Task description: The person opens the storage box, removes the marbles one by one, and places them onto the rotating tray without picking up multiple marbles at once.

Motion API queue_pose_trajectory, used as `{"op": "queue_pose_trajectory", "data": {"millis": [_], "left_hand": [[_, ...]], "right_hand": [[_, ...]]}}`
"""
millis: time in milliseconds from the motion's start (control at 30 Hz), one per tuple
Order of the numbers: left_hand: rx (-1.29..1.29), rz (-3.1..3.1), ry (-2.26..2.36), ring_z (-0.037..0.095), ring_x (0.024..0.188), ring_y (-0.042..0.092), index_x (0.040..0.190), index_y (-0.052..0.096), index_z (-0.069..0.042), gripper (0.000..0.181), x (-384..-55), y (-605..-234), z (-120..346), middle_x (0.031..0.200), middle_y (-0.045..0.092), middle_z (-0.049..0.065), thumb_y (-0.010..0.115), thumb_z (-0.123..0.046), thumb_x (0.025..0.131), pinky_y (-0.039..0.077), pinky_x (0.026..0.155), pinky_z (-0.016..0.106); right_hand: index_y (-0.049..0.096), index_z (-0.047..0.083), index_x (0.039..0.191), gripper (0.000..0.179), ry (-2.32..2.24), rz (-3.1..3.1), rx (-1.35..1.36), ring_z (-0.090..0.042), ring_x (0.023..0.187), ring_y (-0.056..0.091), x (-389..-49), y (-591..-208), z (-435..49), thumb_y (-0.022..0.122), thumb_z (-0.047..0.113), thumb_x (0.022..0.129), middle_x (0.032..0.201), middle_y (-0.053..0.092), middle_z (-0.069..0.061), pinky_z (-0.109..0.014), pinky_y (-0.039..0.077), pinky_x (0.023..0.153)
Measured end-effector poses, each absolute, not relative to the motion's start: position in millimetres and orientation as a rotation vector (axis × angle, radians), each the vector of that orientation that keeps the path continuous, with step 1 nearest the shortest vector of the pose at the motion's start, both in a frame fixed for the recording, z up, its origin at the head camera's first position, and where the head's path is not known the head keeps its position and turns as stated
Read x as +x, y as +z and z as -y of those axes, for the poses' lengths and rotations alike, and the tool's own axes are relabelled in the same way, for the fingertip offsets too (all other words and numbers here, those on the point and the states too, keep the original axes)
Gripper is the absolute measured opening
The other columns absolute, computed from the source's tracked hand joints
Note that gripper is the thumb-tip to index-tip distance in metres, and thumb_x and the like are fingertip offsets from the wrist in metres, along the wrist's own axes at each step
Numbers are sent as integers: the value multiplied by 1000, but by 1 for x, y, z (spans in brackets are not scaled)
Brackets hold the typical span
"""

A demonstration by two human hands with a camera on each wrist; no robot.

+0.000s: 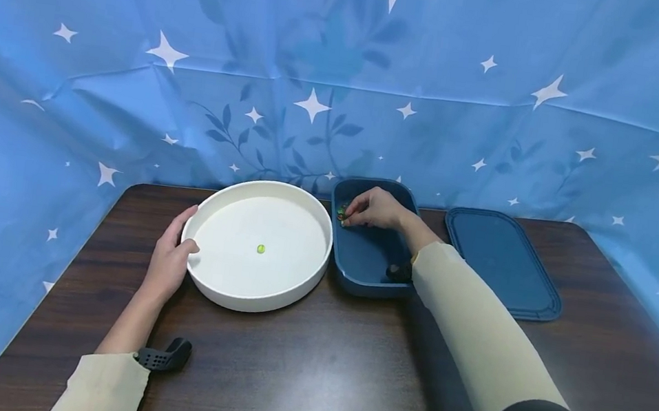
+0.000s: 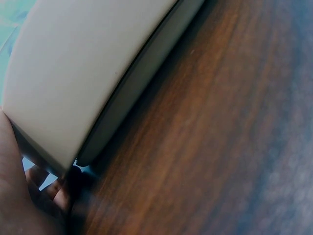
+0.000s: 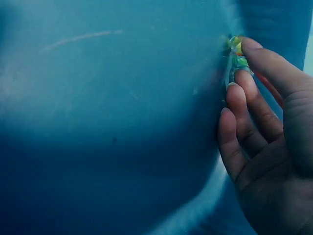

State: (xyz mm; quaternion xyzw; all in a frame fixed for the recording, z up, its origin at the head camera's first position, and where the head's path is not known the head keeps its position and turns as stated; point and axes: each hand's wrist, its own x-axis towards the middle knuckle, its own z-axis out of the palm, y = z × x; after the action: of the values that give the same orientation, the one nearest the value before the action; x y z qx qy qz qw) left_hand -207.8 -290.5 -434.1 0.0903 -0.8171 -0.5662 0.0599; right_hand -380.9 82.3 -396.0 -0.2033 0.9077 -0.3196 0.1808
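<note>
My left hand (image 1: 170,257) grips the left rim of a round white tray (image 1: 251,303), thumb over the rim and fingers along the outside. The tray's wall (image 2: 83,73) fills much of the left wrist view. On the tray floor lies one small yellow-green marble (image 1: 260,248). My right hand (image 1: 377,210) reaches inside a deep blue bin (image 1: 365,288), at its left wall. Its thumb and fingers pinch a clear marble with yellow and orange swirls (image 3: 236,45). Close beside that one is a green marble (image 3: 242,61), partly hidden by the fingers.
A flat blue lid (image 1: 503,263) lies on the dark wooden table (image 1: 306,383), right of the bin. The bin stands close against the tray's right side. Behind the table hangs a blue curtain with white stars (image 1: 326,38). Black bands (image 1: 162,356) circle the wrists.
</note>
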Motion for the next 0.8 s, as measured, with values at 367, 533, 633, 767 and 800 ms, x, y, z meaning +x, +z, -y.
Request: {"op": "queue_pose_trajectory", "data": {"millis": [367,533,633,767,800], "left_hand": [[266,2467,-1724,25,156,21,161,28,-24,80,-207,-434,290,169,24,0,40,-1,86,22,121,52],[267,2468,-1715,26,156,21,161,29,-23,80,-207,-434,290,169,24,1,40,0,85,23,120,52],[271,2468,-1714,25,156,21,161,29,-23,80,-208,-434,291,169,24,0,40,0,85,23,120,51],[268,2474,-1717,25,156,21,161,28,-24,80,-208,-434,291,169,24,0,40,0,86,23,120,51],[268,2474,-1719,25,156,21,161,28,-24,80,-208,-434,290,169,24,-1,40,0,86,23,120,51]], "right_hand": [[81,13,98,12,-814,-2579,-626,-15,79,62,-380,-398,-78,76,20,89,94,77,-2,-27,49,69],[80,13,100,12,-808,-2562,-640,-16,82,62,-379,-397,-78,74,16,90,95,77,-3,-28,50,72],[80,13,102,14,-804,-2549,-656,-16,85,63,-379,-397,-77,74,15,90,96,77,-3,-29,51,76],[80,13,103,16,-796,-2522,-669,-16,88,65,-379,-397,-77,76,15,88,96,78,-3,-30,53,83],[80,13,103,16,-790,-2514,-676,-16,88,65,-379,-397,-77,76,14,87,95,77,-3,-30,52,84]]}}
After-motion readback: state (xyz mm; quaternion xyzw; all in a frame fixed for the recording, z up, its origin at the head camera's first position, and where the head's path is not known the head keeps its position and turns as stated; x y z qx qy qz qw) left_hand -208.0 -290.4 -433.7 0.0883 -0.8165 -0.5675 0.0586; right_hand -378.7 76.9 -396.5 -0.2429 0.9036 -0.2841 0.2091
